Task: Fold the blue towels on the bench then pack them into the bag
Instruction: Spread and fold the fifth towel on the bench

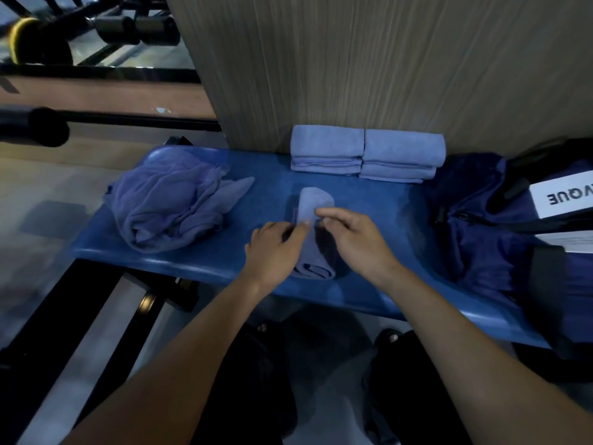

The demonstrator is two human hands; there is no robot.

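Pale wood-grain wall panelling (369, 65) backs a long glossy blue bench (199, 258) that runs from left to right across the view. At its right end lies a dark navy fabric bag (481, 226), slumped and rumpled, with black straps and a white label (561, 194) whose upside-down letters read "VQUE"; the label's start is cut off by the frame edge. On the bench's left end sits a loose heap of crumpled blue towels (170, 207), unfolded. Against the panelling, two stacks of neatly folded light blue towels (367, 154) stand side by side, touching each other. In the middle of the bench lies a narrow folded blue towel (313, 232), its long axis running from the near edge toward the wall, the far end rounded over. The left hand (272, 248) pinches this towel's left edge between thumb and fingertips. The right hand (353, 234) pinches its upper layer from the right, fingers curled. Black gym bars and dumbbells (134, 27) stand beyond the bench at upper left, blurred.
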